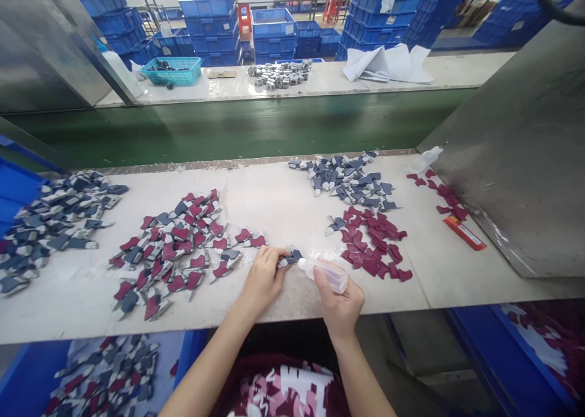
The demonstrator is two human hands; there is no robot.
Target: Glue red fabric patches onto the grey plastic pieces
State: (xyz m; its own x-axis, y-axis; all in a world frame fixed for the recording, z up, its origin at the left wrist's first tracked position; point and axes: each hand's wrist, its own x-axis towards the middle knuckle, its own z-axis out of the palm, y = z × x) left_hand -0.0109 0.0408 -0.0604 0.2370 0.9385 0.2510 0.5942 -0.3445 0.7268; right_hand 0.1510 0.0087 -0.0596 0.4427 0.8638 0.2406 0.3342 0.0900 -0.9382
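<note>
My left hand [265, 277] pinches a small dark blue and grey plastic piece [290, 258] near the front of the white table [256, 191]. In my right hand [343, 301] is a clear squeeze bottle [331, 276], tilted so its nozzle meets or nearly meets that piece; I cannot tell which. Left of my hands lies a spread of grey pieces with maroon faces [183, 246]. To the right is a heap of loose flat maroon pieces [375, 240], and behind it a heap of blue and grey pieces [347, 179].
More blue and grey pieces [59, 210] cover the table's left end. A red packet [465, 233] lies near the metal panel [516, 149] at right. Below the table's front edge stands a blue bin [31, 374]. A green belt strip [274, 124] runs behind.
</note>
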